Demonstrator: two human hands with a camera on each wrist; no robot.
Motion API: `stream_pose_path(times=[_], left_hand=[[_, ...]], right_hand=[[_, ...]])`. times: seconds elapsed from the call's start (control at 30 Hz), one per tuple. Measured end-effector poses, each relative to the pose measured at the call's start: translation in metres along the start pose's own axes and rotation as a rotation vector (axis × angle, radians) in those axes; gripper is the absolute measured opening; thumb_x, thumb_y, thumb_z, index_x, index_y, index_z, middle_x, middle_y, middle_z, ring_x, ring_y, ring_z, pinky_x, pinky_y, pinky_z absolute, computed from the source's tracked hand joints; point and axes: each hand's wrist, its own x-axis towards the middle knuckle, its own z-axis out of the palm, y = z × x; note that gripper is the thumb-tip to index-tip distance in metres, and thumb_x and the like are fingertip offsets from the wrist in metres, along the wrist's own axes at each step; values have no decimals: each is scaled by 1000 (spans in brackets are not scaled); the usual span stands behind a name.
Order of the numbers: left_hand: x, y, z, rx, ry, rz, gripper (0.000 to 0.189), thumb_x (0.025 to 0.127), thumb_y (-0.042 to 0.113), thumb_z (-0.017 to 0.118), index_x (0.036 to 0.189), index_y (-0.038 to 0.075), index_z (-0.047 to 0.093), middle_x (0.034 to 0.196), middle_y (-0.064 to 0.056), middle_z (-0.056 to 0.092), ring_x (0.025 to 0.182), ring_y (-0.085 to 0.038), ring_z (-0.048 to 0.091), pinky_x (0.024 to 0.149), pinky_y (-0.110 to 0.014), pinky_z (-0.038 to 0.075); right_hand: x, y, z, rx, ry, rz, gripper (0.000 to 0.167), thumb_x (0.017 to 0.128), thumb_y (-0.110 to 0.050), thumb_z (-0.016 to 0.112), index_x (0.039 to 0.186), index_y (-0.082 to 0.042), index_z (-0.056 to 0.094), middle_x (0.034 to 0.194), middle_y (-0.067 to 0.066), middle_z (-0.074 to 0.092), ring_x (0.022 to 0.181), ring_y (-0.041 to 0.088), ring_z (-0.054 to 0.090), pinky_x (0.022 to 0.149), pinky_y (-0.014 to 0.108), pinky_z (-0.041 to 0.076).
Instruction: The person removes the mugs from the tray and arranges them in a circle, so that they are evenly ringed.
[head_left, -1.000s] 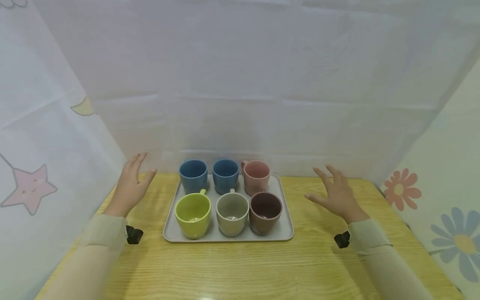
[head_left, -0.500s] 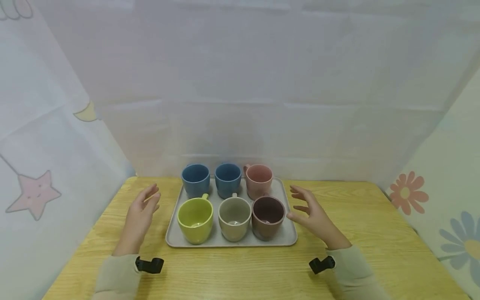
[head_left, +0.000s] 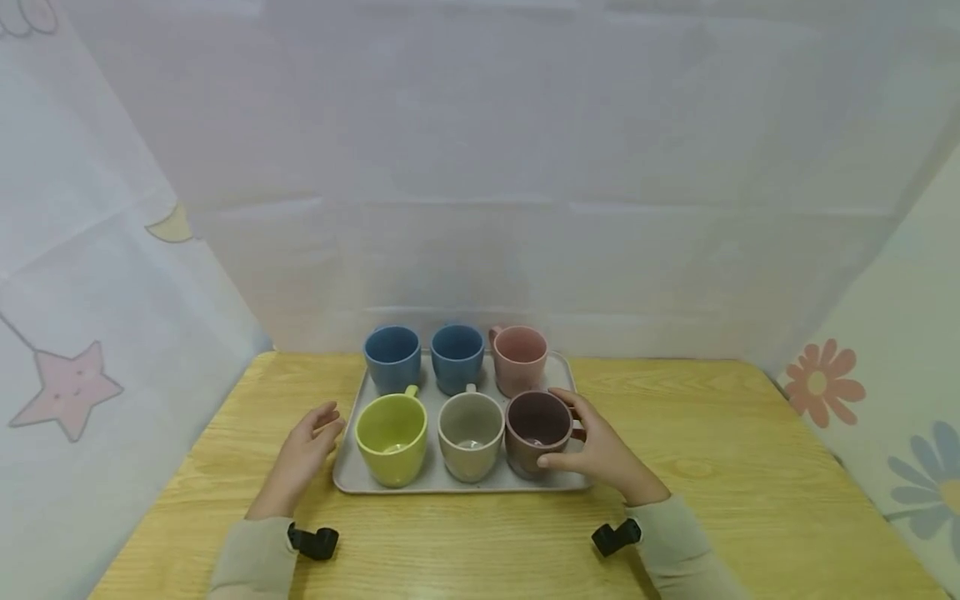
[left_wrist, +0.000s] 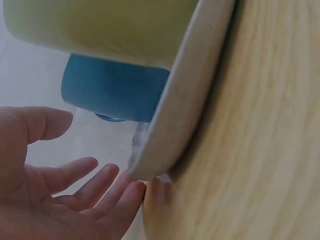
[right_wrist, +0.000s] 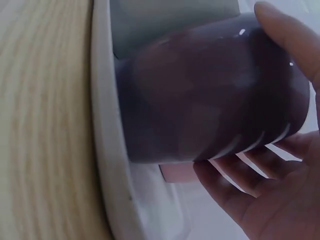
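The brown mug (head_left: 531,437) sat at the near right corner of a pale tray (head_left: 433,477), just beside the grey mug (head_left: 471,446), part of two rows of three that were probably lined up so everything fit. Right hand (head_left: 602,452) was curled around it, thumb on the near side, fingers beyond, likely to steady it from both sides. Left hand (head_left: 302,457) held nothing, fingers loosely bent by the tray's left edge; couldn't tell if it was touching. Hands were well apart, btw. No brands or readable writing anywhere.
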Motion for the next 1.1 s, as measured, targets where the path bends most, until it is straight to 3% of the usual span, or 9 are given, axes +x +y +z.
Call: stream_pose_path(times=[0.23, 0.43, 0.53, 0.73, 0.97, 1.1], left_hand=[[5, -9, 1, -7, -38, 19, 58, 111, 22, 44, 154, -12, 27, 154, -33, 36, 141, -43, 39, 112, -45, 42], [6, -26, -6, 11, -69, 61, 56, 109, 21, 51, 154, -7, 33, 153, -27, 42, 140, -38, 42, 101, -15, 45], [5, -33, -10, -17, -105, 107, 57, 107, 16, 55, 154, -6, 33, 152, -27, 44, 140, -40, 42, 95, -8, 42], [5, -42, -14, -29, -140, 147, 62, 105, 22, 59, 155, -4, 33, 151, -25, 45, 139, -36, 44, 96, -7, 41], [4, -47, -15, -44, -118, 161, 63, 103, 23, 62, 155, -2, 36, 152, -22, 46, 129, -3, 51, 96, -8, 43], [5, -49, -15, -48, -118, 177, 63, 103, 24, 63, 155, -1, 37, 153, -22, 46, 127, 1, 51, 97, -8, 43]], right_hand=[[2, 4, 5, 5, 28, -14, 89, 78, -19, 91, 151, -17, 39, 144, 8, 51, 131, 35, 49, 103, 61, 45], [4, 8, 6, 17, 14, -16, 88, 79, -18, 89, 151, -18, 39, 144, 8, 51, 129, 34, 50, 101, 58, 47], [3, 8, 7, 25, 15, -9, 88, 79, -18, 89, 151, -18, 39, 143, 7, 51, 129, 32, 50, 101, 56, 46], [0, 6, 9, 42, 36, 1, 87, 78, -18, 90, 150, -19, 40, 142, 8, 52, 128, 33, 50, 100, 55, 47], [1, 3, 7, 40, 61, 22, 88, 75, -17, 92, 148, -19, 44, 138, 8, 56, 123, 32, 54, 99, 51, 49], [1, 0, 4, 52, 80, 48, 90, 71, -16, 95, 147, -17, 47, 137, 8, 57, 120, 31, 56, 99, 46, 52]])
